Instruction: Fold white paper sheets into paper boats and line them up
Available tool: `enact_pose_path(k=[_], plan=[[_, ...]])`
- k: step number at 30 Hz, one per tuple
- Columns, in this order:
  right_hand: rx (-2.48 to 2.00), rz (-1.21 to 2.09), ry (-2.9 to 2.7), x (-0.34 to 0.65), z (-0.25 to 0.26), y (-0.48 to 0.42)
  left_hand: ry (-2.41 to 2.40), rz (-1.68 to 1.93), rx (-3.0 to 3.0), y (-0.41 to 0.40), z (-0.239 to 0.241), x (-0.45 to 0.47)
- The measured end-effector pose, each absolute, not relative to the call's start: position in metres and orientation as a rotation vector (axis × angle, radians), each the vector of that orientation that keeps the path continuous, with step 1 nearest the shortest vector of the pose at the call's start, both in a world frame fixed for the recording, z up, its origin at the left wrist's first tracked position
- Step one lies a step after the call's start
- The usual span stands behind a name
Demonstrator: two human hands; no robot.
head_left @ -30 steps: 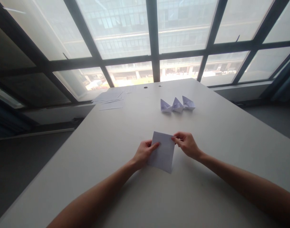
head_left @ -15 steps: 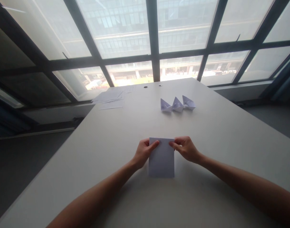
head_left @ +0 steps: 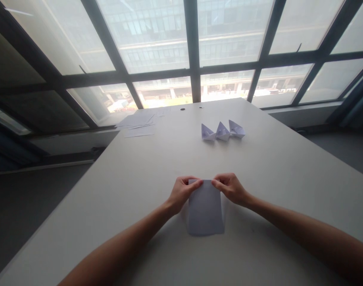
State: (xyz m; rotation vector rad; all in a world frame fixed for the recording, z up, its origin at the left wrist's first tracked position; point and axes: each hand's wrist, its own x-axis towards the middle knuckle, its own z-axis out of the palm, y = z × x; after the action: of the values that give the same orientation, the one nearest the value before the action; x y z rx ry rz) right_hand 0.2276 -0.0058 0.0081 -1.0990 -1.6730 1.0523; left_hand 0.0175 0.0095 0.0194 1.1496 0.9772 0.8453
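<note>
A folded sheet of white paper (head_left: 205, 212) is held between my two hands near the front of the table. My left hand (head_left: 183, 191) pinches its upper left edge, thumb on the near face and fingers behind. At the upper right edge my right hand (head_left: 229, 188) grips it the same way, the two thumbs a short gap apart. The paper's lower edge hangs toward me and looks slightly bowed. Whether that edge touches the tabletop I cannot tell.
Three folded paper boats (head_left: 222, 132) stand in a row farther back on the white table (head_left: 110, 190). Several loose paper sheets (head_left: 139, 126) lie overlapping at the far left edge. Beyond the table are large windows (head_left: 160, 35) with dark frames.
The paper has shifted a little toward me and its lower end has spread slightly. Both thumbs now sit right at its top edge, closer together.
</note>
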Motion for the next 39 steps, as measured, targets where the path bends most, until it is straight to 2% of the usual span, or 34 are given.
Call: enact_pose_path(k=[12, 20, 39], plan=[[-1.1, 1.171, -1.559, 0.226, 0.008, 0.0, 0.969, 0.839, 1.284, 0.01, 0.014, 0.019], [-1.124, 1.217, -1.52, 0.228, 0.006, 0.002, 0.918, 0.803, 1.145, 0.012, 0.005, 0.018], [-1.246, 0.992, -1.124, 0.24, -0.01, 0.018, 0.777, 0.437, 1.205, 0.009, 0.014, 0.01]])
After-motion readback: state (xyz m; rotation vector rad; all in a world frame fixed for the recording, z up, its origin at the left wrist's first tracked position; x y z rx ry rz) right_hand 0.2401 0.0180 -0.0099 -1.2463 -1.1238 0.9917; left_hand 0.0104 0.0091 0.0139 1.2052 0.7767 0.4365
